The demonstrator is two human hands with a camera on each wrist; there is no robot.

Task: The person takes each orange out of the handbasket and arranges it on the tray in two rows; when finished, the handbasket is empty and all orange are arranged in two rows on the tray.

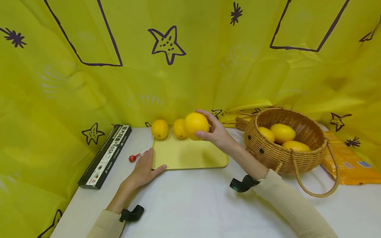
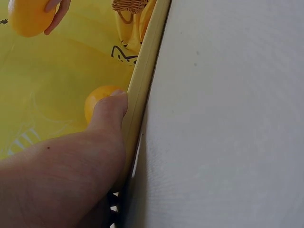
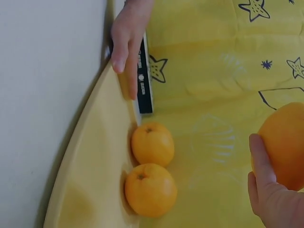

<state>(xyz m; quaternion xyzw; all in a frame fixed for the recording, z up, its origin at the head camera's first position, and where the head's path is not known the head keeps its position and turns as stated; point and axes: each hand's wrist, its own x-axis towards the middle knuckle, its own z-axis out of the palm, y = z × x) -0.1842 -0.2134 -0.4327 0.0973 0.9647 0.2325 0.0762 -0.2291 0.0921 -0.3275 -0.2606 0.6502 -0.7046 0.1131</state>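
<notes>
My right hand (image 1: 218, 134) grips an orange (image 1: 196, 125), held above a pale yellow tray (image 1: 190, 162); the right wrist view shows the fingers curved against that orange (image 3: 285, 147). Two more oranges (image 1: 159, 129) (image 3: 151, 190) sit side by side along the back of the tray, toward its left. At the tray's front left corner lies my left hand (image 1: 146, 168), fingers straight along the left edge and thumb on the front rim. In the left wrist view the thumb of the left hand (image 2: 66, 166) touches the rim, with an orange partly hidden behind it.
A wicker basket (image 1: 253, 148) with several yellow fruits (image 1: 282, 133) stands at the right, its handle hanging forward. Beside it lies an orange packet (image 1: 348, 165). Left of the tray are a red lollipop (image 1: 132, 158) and a black pasta box (image 1: 105, 155). A yellow patterned cloth (image 1: 190, 76) hangs behind.
</notes>
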